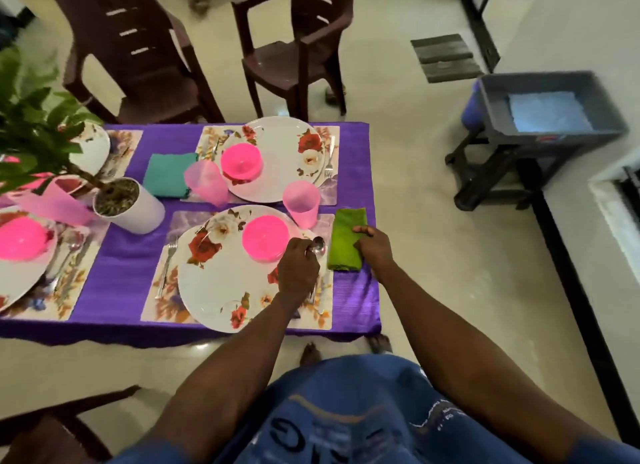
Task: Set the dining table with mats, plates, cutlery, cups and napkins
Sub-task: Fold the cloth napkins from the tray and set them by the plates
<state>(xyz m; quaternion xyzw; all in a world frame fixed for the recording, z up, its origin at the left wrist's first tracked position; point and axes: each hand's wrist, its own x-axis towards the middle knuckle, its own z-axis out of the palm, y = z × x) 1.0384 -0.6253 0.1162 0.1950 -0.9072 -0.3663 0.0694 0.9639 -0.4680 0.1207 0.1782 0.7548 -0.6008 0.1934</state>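
Note:
On the purple-clothed table point(117, 283) the near setting has a floral mat point(162, 304), a flowered white plate point(218, 287) with a pink bowl point(265, 236), a fork point(166, 269) to its left and a pink cup point(300, 202) behind. My left hand point(297, 266) grips a spoon point(318, 246) at the plate's right edge. My right hand point(372, 247) pinches a folded green napkin point(344, 238) lying at the mat's right side. The far setting holds a plate point(291, 183), pink bowl point(241, 161), tipped pink cup point(206, 183), fork point(329, 162) and teal napkin point(166, 176).
A potted plant in a white pot point(133, 209) stands mid-table. Further settings lie at the left edge. Two dark brown chairs point(294, 48) stand behind the table, another chair at bottom left. A grey bin point(554, 107) holding a pale blue cloth sits on a stand at right.

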